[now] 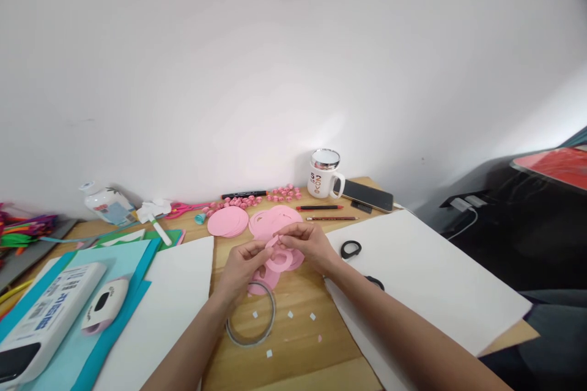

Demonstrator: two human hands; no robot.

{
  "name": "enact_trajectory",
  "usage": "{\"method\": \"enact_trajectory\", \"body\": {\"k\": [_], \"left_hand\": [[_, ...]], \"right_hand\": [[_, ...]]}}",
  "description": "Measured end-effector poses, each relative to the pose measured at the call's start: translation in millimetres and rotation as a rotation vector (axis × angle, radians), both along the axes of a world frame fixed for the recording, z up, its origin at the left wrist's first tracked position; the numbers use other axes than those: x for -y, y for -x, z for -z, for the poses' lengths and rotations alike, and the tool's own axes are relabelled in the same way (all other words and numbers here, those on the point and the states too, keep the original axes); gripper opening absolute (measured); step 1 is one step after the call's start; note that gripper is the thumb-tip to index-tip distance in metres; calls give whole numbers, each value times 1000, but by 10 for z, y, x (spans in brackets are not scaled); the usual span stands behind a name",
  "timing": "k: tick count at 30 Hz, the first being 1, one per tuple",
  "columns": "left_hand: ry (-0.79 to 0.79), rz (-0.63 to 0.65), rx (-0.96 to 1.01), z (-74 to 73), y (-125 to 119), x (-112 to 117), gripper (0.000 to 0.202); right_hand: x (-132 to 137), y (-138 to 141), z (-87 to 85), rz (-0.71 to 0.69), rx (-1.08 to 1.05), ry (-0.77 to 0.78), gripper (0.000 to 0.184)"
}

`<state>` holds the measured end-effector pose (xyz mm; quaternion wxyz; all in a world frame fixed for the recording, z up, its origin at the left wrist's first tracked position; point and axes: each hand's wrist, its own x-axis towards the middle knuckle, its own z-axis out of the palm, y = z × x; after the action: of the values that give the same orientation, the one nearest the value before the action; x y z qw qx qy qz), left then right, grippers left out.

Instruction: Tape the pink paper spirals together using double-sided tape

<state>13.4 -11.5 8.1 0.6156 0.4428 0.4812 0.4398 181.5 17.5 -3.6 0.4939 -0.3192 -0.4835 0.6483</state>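
Observation:
Between my two hands is a pink paper ring point(280, 265). My left hand point(243, 264) pinches its left edge, and my right hand point(308, 244) pinches it at the upper right. Other pink paper cutouts point(265, 281) lie under and around the fingers and partly hide behind them. Just beyond my hands is a fanned pile of pink cutouts point(275, 219), with a stack of pink paper discs point(228, 222) to its left. Closer to me, a roll of tape point(272, 316) lies flat by my left wrist. Several small white squares point(290, 314) dot the wood nearby.
White sheets point(413, 269) flank the wooden table point(298, 366). Black-handled scissors point(351, 249) lie partly under my right arm. Farther back are a mug point(323, 180), a phone point(371, 193), pencils point(332, 218) and pink-handled scissors point(183, 210). Coloured paper point(132, 293) and a white box point(55, 317) are left.

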Motion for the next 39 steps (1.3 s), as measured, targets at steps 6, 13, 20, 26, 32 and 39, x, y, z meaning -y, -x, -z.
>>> {"method": "enact_trajectory", "body": {"k": [6,13,20,26,32,39], "left_hand": [[7,42,-10,-11,-5,18,33],[7,57,23,-11,-12,11,27],[-3,26,12,14,-4,4,29],[-16,29,-2,-27,-39,31,24],[-6,2,46,66,-21,-6,25],[-13,-35,69,95,-10,-19,23]], "right_hand": [[31,37,10,-16,-8,5,21],[25,42,14,39,38,-31,20],[23,11,-9,10,44,-39,22],[15,10,23,71,22,-42,21],[18,2,13,70,97,-71,21],[34,68,70,78,7,-46,22]]}}
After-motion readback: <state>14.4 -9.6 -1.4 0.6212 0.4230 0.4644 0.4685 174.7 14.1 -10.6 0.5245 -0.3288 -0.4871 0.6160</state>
